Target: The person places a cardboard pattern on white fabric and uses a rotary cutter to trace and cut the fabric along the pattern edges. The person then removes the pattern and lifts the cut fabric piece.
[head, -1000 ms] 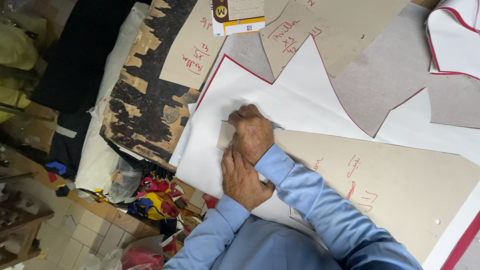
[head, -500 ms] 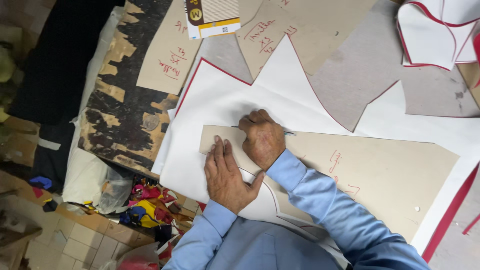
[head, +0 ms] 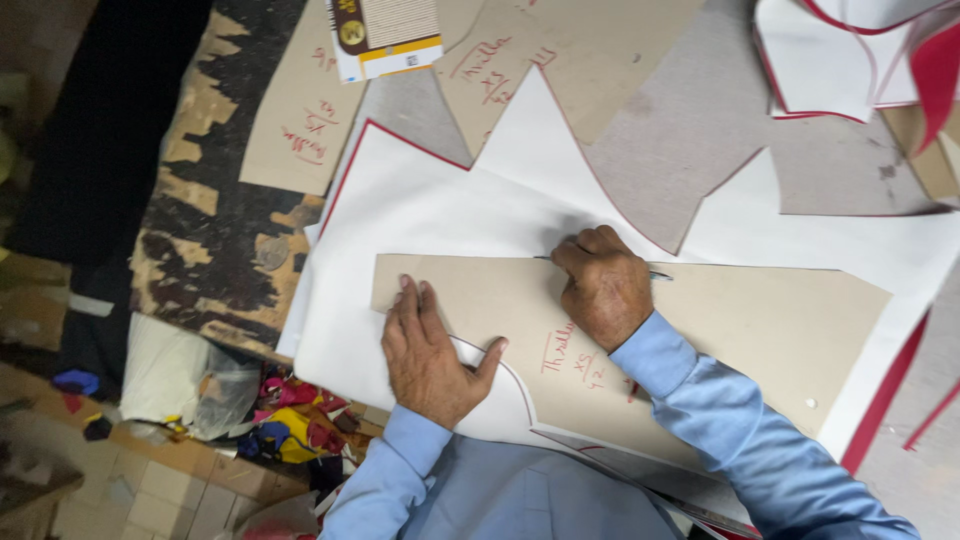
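Note:
A long tan cardboard pattern piece (head: pixel 760 320) lies on a white sheet with a red underside (head: pixel 440 210). My left hand (head: pixel 425 350) lies flat with spread fingers on the pattern's left end and presses it down. My right hand (head: pixel 603 285) is closed around a thin pen (head: pixel 658 275) whose tip rests along the pattern's upper edge. Both arms wear light blue sleeves.
More tan pattern pieces (head: pixel 300 120) with red writing lie at the top, next to a small printed box (head: pixel 385 35). Cut white and red pieces (head: pixel 850 60) are stacked at the top right. The worn table edge (head: pixel 210 260) runs on the left above colourful scraps (head: pixel 290 420) on the floor.
My right hand has moved with the pen along the pattern's upper edge, away from the left hand. The left hand has gone from partly under the right to lying flat on the pattern's end.

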